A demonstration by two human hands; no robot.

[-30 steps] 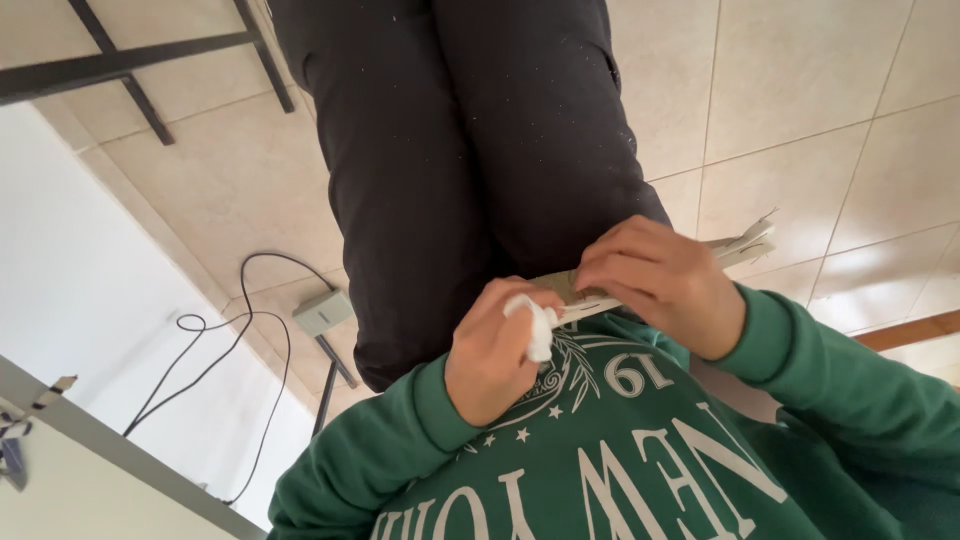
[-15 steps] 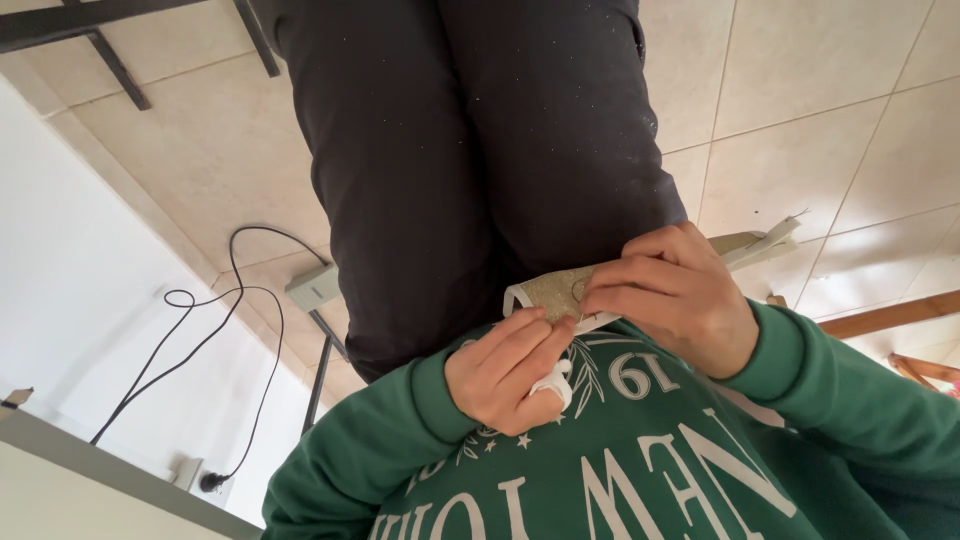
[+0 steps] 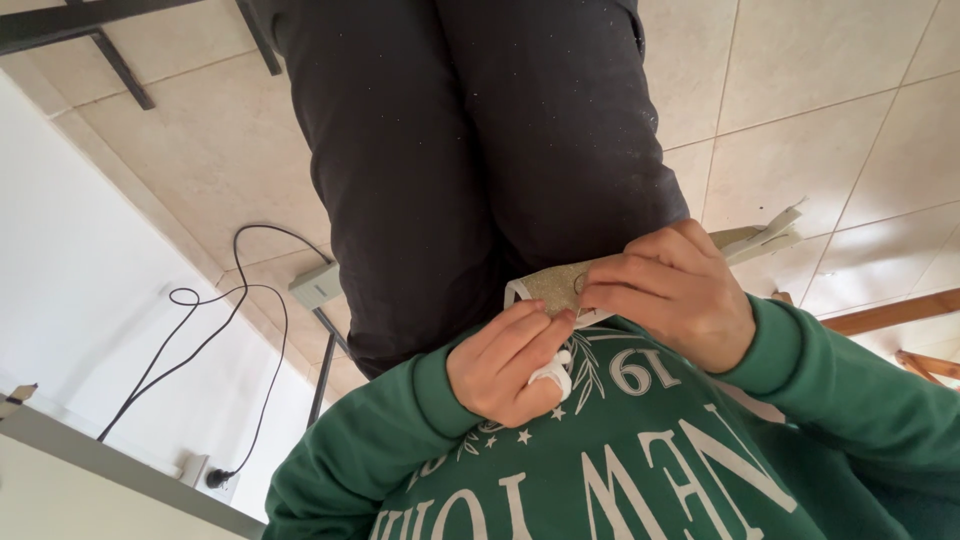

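Pinching a sandpaper strip, left hand curled around a white wad, right hand gripping the strip's middle.

Most of the thin greenish strip behind the right hand; white wad half-buried in the left hand.

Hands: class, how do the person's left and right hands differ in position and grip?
The left hand sits lower, against the green sweatshirt, with a white wad tucked inside. The right hand sits higher, fingers wrapped over the gritty strip. Both touch that strip.
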